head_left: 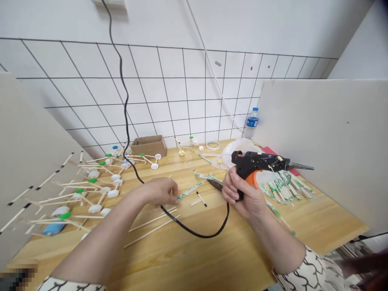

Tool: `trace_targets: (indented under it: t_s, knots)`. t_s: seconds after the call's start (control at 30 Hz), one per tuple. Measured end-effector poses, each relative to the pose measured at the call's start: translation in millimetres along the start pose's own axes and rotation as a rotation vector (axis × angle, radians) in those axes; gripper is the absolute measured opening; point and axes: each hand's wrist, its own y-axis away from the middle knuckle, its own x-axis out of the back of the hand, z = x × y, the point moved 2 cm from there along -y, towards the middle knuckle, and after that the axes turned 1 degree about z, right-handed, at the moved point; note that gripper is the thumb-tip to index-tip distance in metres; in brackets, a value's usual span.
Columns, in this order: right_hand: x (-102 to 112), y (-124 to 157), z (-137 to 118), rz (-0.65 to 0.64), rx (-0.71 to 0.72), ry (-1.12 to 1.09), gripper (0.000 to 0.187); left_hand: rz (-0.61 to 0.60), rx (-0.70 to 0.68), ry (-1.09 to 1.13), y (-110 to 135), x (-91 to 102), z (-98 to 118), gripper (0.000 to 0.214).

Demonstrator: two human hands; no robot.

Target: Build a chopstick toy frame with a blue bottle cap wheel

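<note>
Well left of the black glue gun with an orange trigger (261, 161), two long, pale wooden sticks (151, 232) lie slantwise just nearer you than your left hand (159, 190). Its fingers are curled; whether they pinch anything, I cannot tell. The thin green-and-white printed strip (190, 190) begins at those fingertips, its long axis slanting away rightward, so your left hand is nearer. Your right hand (242, 189) grips the glue gun's handle.
</note>
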Motion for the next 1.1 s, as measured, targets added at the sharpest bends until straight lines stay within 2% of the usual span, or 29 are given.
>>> trace_targets:
  t_s: [0.13, 0.37, 0.47, 0.63, 0.73, 0.83, 0.93, 1.1]
  knots:
    - [-13, -1, -1, -0.054, 0.003, -0.062, 0.023, 0.114, 0.049, -0.357, -26, -4.1, 12, 0.021]
    - [-21, -6, -11, -0.042, 0.039, -0.121, 0.026, 0.238, -0.037, -0.45, -61, -12.7, 42, 0.042]
    - [-19, -7, -13, -0.011, 0.033, -0.141, 0.028, 0.276, -0.083, -0.482, -79, -20.1, 49, 0.041]
    - [-13, -6, -16, 0.014, 0.024, -0.174, 0.026, 0.251, -0.099, -0.528, -104, -28.0, 45, 0.017]
    - [-8, -6, -17, 0.019, 0.027, -0.184, 0.024, 0.233, -0.09, -0.539, -116, -29.4, 39, 0.011]
    - [-3, -6, -17, 0.028, 0.039, -0.188, 0.023, 0.228, -0.062, -0.548, -130, -27.7, 32, 0.016]
    - [2, -8, -15, 0.03, 0.042, -0.212, 0.021, 0.243, -0.022, -0.554, -149, -20.5, 28, 0.033]
    - [8, -10, -14, 0.079, 0.022, -0.238, 0.021, 0.304, 0.005, -0.552, -163, -2.2, 26, 0.032]
